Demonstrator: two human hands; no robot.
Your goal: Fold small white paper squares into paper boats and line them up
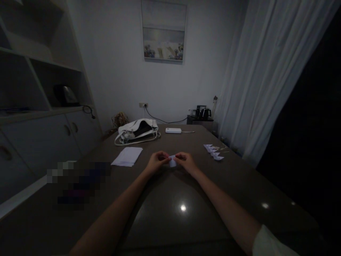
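Between my two hands, just above the dark table (165, 195), is a small piece of white folded paper (173, 163). My left hand (158, 161) pinches its left edge between thumb and fingers. On the other side, my right hand (187, 161) pinches the right edge the same way. Left of my hands lies a stack of white paper sheets (128, 156). Over on the right rest several small folded paper boats (214, 152) in a slanting row. How the held paper is folded is too small to make out.
A white handbag (138, 131) stands at the table's far left, beside a white power bank (173, 131) with a short cable. A blurred-out patch (82, 183) covers something on the left. White curtains (250, 71) hang to the right; a cabinet (39, 142) stands left.
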